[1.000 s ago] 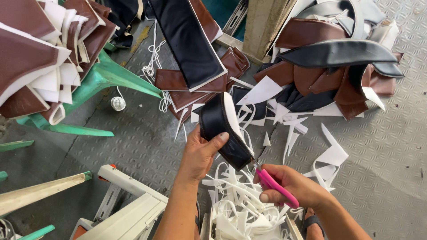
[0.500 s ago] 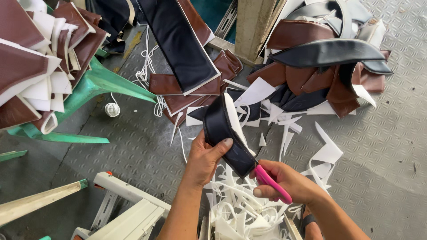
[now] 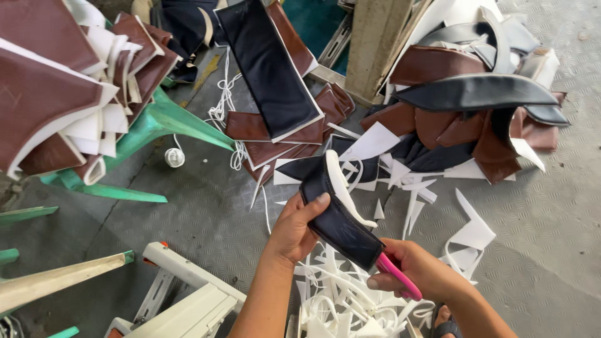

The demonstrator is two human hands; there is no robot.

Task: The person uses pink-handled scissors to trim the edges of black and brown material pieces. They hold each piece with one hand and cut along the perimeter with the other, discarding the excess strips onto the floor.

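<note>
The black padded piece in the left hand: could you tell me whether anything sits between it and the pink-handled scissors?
Nothing visible does. The left hand grips the black padded piece, and the pink-handled scissors in the right hand already meet its lower end.

Left hand (image 3: 293, 233) grips black padded piece (image 3: 338, 219); right hand (image 3: 421, 276) holds pink-handled scissors (image 3: 397, 275).

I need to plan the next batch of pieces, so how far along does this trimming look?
Done: a heap of white offcut strips lies below the hands, with more scraps on the floor. In hand: the left hand holds a black padded piece with a white edge, while the right hand works pink-handled scissors at its lower end. Left: piles of brown and black pieces with white borders.
</note>
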